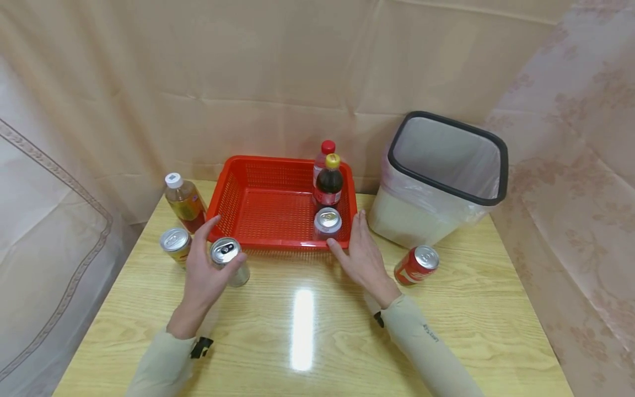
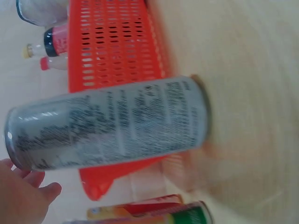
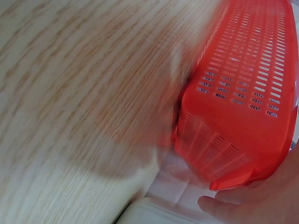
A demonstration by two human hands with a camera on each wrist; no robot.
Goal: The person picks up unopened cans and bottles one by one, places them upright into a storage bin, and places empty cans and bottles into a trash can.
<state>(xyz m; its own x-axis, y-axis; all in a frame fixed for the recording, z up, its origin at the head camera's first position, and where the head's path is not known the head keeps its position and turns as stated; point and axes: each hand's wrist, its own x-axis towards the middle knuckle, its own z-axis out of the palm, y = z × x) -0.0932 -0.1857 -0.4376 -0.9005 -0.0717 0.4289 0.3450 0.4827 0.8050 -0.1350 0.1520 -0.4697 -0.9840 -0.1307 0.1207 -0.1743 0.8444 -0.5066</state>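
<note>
An opened silvery can point(image 1: 227, 251) stands on the table before the basket's left front corner. My left hand point(image 1: 205, 275) is spread around its top, thumb to the right and fingers to the left. In the left wrist view, fingertips point(image 2: 49, 191) lie close to the can's top end; whether they touch it is unclear. My right hand point(image 1: 364, 256) rests at the right front corner of the red plastic basket point(image 1: 278, 243), fingers straight along its outer side and thumb at the front rim. Inside, on the right, stand a can point(image 1: 327, 221), a dark-drink bottle point(image 1: 329, 184) and a red-capped bottle point(image 1: 319, 162).
Left of the basket stand a white-capped drink bottle point(image 1: 186, 201) and a yellowish can point(image 1: 176, 242). A red can point(image 1: 416, 266) stands to the right. Behind it is a bin point(image 1: 416, 215) with a plastic liner and black rim. Cloth point(image 1: 278, 82) hangs behind the table.
</note>
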